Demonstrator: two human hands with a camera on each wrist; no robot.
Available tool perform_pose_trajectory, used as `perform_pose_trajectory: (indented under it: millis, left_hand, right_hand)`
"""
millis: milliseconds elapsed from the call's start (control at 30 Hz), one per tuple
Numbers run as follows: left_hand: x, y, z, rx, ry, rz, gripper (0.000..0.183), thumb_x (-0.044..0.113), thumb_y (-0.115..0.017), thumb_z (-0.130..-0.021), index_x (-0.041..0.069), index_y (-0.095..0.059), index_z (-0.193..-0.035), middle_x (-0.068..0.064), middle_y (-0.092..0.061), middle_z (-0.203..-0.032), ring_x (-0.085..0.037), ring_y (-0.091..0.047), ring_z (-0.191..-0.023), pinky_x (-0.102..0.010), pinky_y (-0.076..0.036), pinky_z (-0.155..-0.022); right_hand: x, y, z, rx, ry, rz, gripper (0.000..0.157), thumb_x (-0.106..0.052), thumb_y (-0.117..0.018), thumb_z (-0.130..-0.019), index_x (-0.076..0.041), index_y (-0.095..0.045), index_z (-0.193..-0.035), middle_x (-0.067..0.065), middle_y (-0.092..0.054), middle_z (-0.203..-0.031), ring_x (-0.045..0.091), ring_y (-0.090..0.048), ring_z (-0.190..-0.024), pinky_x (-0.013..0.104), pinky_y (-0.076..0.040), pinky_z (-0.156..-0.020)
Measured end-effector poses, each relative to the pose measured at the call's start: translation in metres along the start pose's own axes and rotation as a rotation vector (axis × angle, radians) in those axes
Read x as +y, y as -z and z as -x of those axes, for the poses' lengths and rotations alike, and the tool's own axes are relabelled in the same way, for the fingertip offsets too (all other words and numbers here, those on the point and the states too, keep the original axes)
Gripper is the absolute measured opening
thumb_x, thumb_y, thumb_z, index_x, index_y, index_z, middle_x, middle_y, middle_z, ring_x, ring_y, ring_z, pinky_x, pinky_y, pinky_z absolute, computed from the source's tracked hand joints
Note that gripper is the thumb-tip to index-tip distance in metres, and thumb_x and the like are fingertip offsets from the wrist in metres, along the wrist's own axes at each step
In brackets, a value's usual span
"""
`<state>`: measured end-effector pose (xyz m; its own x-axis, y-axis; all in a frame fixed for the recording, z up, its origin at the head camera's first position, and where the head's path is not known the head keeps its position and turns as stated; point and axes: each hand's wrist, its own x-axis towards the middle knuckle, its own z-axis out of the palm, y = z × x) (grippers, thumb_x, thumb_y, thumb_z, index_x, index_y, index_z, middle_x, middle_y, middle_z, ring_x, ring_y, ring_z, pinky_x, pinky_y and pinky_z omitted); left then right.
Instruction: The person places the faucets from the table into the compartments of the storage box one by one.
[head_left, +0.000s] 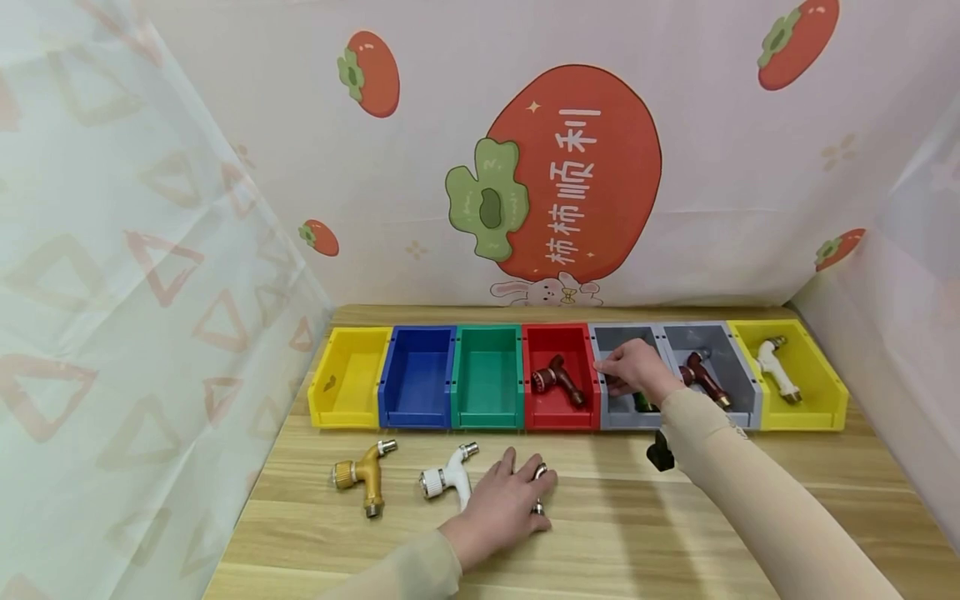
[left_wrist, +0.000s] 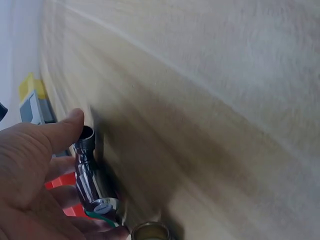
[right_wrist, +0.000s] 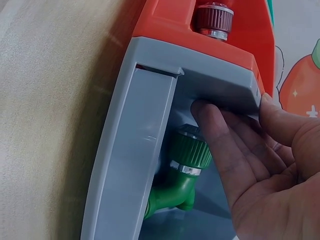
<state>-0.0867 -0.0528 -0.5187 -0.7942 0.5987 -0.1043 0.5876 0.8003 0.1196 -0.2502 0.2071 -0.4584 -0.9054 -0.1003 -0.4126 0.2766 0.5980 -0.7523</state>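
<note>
My left hand (head_left: 501,504) lies low over the table and grips a small chrome tap (left_wrist: 95,182), thumb by its open end and fingers along the other side. My right hand (head_left: 643,367) reaches into a grey bin (head_left: 624,422), its thumb at the top edge of the side wall and its extended fingers inside. Below those fingers lies a green tap (right_wrist: 175,195) with a ribbed knob, partly hidden in the head view. Left of my left hand are a white tap (head_left: 453,477) and a gold-coloured tap (head_left: 369,477).
A joined row runs along the back: yellow bin (head_left: 321,417), blue bin (head_left: 414,419), green bin (head_left: 487,419), red bin (head_left: 558,421) with a brown tap (head_left: 558,380), second grey bin (head_left: 738,419) with a dark red tap (head_left: 705,379), another yellow bin (head_left: 821,417) with a white tap (head_left: 778,369).
</note>
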Motion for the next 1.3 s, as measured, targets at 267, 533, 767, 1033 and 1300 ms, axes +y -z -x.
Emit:
perform_pose_trajectory:
  millis: [267,533,767,1033,1300]
  left_hand:
    - [-0.008,0.002,-0.003,-0.056,-0.062,0.011,0.064,0.054,-0.076,-0.087,0.033,-0.056,-0.144,0.001,-0.052,-0.151,-0.043,-0.047,-0.138,-0.054,-0.049,-0.106]
    - [-0.013,0.001,-0.006,0.006,-0.139,-0.037,0.061,0.052,-0.080,-0.085,0.030,-0.059,-0.138,0.005,-0.061,-0.135,-0.034,-0.055,-0.128,-0.046,-0.056,-0.096]
    - [-0.013,0.001,-0.005,0.052,-0.171,-0.083,0.064,0.048,-0.083,-0.083,0.024,-0.060,-0.137,0.003,-0.064,-0.128,-0.029,-0.059,-0.122,-0.041,-0.056,-0.097]
    - [-0.014,0.001,-0.005,0.122,-0.231,-0.166,0.067,0.040,-0.084,-0.085,0.017,-0.058,-0.141,-0.002,-0.062,-0.134,-0.020,-0.064,-0.114,-0.036,-0.053,-0.103]
    - [-0.016,0.006,-0.003,0.200,-0.281,-0.224,0.063,0.032,-0.082,-0.088,0.012,-0.058,-0.143,-0.007,-0.063,-0.137,-0.025,-0.066,-0.116,-0.042,-0.054,-0.103]
  right_hand:
    - [0.001,-0.001,0.000,0.011,0.005,-0.006,0.030,-0.021,-0.066,-0.102,0.008,-0.073,-0.106,0.017,-0.071,-0.096,0.029,-0.074,-0.083,0.044,-0.063,-0.080]
    - [0.004,-0.001,-0.001,0.013,0.006,-0.004,0.031,-0.022,-0.066,-0.102,0.008,-0.073,-0.108,0.018,-0.071,-0.099,0.031,-0.074,-0.086,0.044,-0.063,-0.081]
    - [0.005,-0.002,-0.003,0.015,0.006,-0.005,0.031,-0.022,-0.065,-0.102,0.007,-0.074,-0.107,0.017,-0.072,-0.099,0.031,-0.073,-0.088,0.044,-0.063,-0.082]
    - [0.006,-0.002,0.000,0.014,0.032,-0.023,0.032,-0.022,-0.065,-0.102,0.009,-0.073,-0.107,0.017,-0.071,-0.097,0.033,-0.074,-0.087,0.046,-0.063,-0.082]
    - [0.007,-0.002,-0.001,0.007,0.033,-0.013,0.032,-0.023,-0.066,-0.102,0.008,-0.074,-0.107,0.016,-0.072,-0.095,0.032,-0.074,-0.086,0.046,-0.063,-0.082]
